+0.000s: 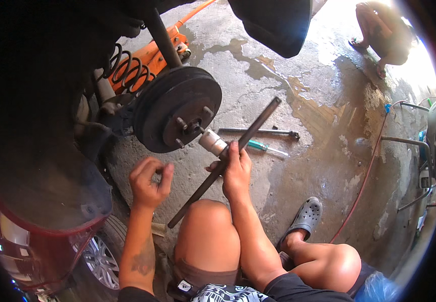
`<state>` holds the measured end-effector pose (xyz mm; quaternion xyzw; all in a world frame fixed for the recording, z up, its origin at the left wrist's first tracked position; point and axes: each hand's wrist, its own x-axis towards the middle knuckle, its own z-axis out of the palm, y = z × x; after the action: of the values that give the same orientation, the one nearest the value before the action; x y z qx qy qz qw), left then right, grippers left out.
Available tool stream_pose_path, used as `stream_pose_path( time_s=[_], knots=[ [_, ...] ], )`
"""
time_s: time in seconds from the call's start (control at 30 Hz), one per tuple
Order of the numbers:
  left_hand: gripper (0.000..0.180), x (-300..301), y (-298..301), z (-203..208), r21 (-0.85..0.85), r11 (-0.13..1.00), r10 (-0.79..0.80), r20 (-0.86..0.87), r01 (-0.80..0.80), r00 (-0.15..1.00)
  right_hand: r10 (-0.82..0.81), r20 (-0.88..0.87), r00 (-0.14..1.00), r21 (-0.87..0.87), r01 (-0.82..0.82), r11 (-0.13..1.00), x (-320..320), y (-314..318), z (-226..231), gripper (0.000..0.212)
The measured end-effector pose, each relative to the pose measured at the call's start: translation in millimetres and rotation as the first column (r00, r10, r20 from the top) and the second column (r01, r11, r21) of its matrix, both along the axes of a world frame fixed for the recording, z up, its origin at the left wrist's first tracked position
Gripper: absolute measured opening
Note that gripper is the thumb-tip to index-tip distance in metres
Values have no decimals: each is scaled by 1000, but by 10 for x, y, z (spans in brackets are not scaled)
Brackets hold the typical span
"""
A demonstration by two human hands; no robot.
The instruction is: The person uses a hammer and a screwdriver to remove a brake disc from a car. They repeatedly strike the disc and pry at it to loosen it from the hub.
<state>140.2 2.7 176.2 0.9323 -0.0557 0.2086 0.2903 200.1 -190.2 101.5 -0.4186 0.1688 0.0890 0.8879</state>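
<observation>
My right hand grips the middle of a long dark steel T-bar, which slants from my knee up to the right. On the bar sits a silver socket, its far end close to the hub of a dark brake drum. Whether it touches the hub I cannot tell. Wheel studs stick out around the hub. Below the drum my left hand is raised, fingers loosely curled and thumb up, with nothing visible in it.
A long metal breaker bar and a green-handled screwdriver lie on the concrete. An orange floor jack stands behind a coil spring. A red hose crosses the right side. At the lower left are a wheel and red bodywork. Another person is at the far right.
</observation>
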Motion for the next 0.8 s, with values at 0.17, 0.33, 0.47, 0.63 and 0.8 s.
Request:
stream_pose_path(
  time_s=[0.17, 0.33, 0.47, 0.63, 0.8],
  knots=[
    [29, -742, 207, -696, -420, 834, -97, -749, -357, 655, -32, 31, 999, 11, 31, 999, -25, 197, 136, 37],
    [29, -842, 431, -348, -419, 823, -150, -811, -384, 565, -35, 1, 999, -54, 35, 998, -16, 267, 321, 38],
    [33, -811, 421, 144, -205, 923, 79, -728, -327, 681, 39, 32, 999, 159, -43, 986, -8, 306, 393, 41],
    [32, -742, 405, 391, -144, 945, 110, -703, -292, 702, -13, 20, 1000, 105, 11, 994, 8, 380, 438, 42],
    [38, -490, 334, -229, -32, 999, -18, -880, -22, 475, -62, 74, 995, -184, 75, 980, 31, 454, 398, 42]
  ],
)
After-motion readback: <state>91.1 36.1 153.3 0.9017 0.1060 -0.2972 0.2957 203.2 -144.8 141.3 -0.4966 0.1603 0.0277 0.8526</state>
